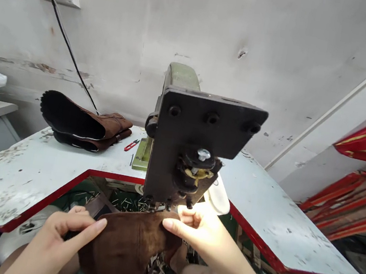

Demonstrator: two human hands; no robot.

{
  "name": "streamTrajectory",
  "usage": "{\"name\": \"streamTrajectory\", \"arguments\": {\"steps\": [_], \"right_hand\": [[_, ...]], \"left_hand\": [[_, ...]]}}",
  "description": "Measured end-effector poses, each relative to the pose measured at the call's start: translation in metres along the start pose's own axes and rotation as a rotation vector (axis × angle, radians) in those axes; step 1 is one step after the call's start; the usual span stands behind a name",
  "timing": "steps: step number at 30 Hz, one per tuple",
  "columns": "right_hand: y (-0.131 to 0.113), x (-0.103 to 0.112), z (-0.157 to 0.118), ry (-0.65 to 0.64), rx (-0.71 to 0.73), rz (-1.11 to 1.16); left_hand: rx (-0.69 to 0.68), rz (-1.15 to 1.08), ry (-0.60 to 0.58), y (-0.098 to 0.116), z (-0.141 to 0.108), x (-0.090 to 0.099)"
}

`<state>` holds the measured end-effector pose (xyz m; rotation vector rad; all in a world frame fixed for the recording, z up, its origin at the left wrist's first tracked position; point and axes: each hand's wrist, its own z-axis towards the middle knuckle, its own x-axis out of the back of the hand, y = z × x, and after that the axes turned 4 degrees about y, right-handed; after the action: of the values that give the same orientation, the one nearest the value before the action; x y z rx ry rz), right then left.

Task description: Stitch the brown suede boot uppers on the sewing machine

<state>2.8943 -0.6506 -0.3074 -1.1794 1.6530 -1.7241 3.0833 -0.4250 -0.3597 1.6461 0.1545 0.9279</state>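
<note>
A dark brown leather piece (123,244) with a stitched seam hangs below the head of a sewing machine (182,141). Its upper edge lies just under the black front plate, close to the presser foot (153,206). My left hand (64,236) pinches the leather's left edge between thumb and fingers. At the upper right edge, near the machine's foot, my right hand (198,226) grips it, thumb on top, under bright light. The leather's lower end runs out of view, and I cannot tell whether the needle is in it.
A pair of brown boots (110,127) with black soles lies on the left of the pale worktable (258,191). Red thread snips (131,145) lie beside the machine base. The table has a red-edged cutout. Red slatted pieces (350,202) stand at right; scraps litter the floor.
</note>
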Motion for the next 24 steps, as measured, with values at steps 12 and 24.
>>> {"name": "streamTrajectory", "arguments": {"steps": [12, 24], "right_hand": [[-0.016, -0.029, 0.000, 0.007, -0.016, 0.169], [0.009, -0.016, -0.014, 0.019, -0.011, 0.103]], "left_hand": [[-0.068, 0.050, -0.323, 0.069, 0.031, -0.019], [-0.059, 0.061, -0.120, 0.068, 0.021, -0.040]]}}
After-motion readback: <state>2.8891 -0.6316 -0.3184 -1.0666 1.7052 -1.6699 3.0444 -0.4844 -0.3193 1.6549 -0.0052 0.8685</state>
